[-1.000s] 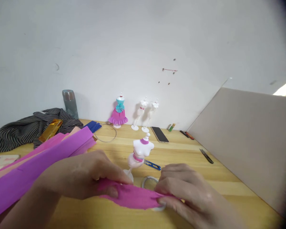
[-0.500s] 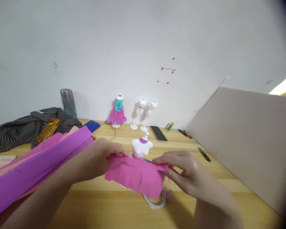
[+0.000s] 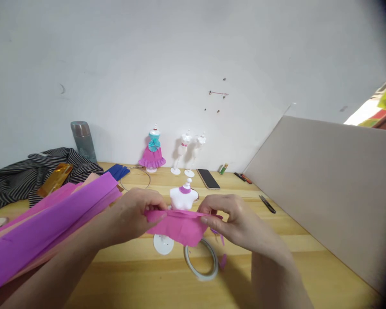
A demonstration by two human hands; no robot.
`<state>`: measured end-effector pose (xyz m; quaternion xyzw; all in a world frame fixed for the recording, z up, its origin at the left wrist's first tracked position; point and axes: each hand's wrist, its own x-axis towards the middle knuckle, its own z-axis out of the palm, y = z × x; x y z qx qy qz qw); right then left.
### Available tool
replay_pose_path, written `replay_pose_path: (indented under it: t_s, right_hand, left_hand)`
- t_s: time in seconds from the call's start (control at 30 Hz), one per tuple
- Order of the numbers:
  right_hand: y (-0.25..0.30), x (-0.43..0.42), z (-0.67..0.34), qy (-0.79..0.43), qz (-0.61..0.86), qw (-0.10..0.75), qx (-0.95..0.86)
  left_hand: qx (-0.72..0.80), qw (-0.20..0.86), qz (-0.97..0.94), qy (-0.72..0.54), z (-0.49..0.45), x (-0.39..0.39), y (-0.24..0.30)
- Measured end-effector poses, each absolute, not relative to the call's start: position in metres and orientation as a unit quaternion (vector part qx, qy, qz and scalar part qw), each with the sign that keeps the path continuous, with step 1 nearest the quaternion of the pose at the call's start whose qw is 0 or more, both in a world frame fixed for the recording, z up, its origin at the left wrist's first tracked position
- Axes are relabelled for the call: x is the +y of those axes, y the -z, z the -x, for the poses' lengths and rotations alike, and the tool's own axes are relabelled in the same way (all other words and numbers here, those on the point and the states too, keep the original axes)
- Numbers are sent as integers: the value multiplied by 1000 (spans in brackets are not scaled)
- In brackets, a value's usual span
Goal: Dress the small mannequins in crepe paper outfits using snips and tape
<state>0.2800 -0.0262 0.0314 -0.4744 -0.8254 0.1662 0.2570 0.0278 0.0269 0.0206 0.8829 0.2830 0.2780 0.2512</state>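
A piece of pink crepe paper (image 3: 180, 227) is stretched between my hands, its top edge folded into a narrow strip. My left hand (image 3: 137, 216) pinches its left end, and my right hand (image 3: 230, 219) pinches it near the right end. Right behind the paper stands a small white mannequin (image 3: 182, 198) with a purple band round its neck. Its waist is hidden by the paper; the round white base (image 3: 163, 244) shows below. Whether paper and mannequin touch, I cannot tell. Under the paper's right side a roll of tape (image 3: 215, 264) lies on the table, with purple scraps beside it.
Purple and pink crepe paper sheets (image 3: 61, 223) lie at left, near a striped cloth (image 3: 16, 171) and a flask (image 3: 83, 139). By the wall stand a dressed mannequin (image 3: 152, 150) and two plainer ones (image 3: 196, 152). A phone (image 3: 208, 178) and scissors (image 3: 267, 204) lie right.
The paper's top edge has gone from loosely held to folded over and pulled straight. My right hand has slid inward along it. The paper hangs shorter, uncovering the mannequin's base and more tape.
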Motion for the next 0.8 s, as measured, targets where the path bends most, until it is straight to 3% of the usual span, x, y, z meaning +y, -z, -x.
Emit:
replay_pose_path:
  t_s: [0.37, 0.6, 0.8]
  right_hand:
    - [-28, -20, -275, -214, 457, 313, -805]
    - [-25, -18, -273, -222, 448, 338, -798]
    - [-28, -20, -271, -263, 432, 349, -789]
  left_hand:
    - [277, 321, -857, -292, -28, 35, -18]
    - [319, 250, -883, -234, -22, 33, -21]
    - [354, 272, -867, -220, -21, 36, -18]
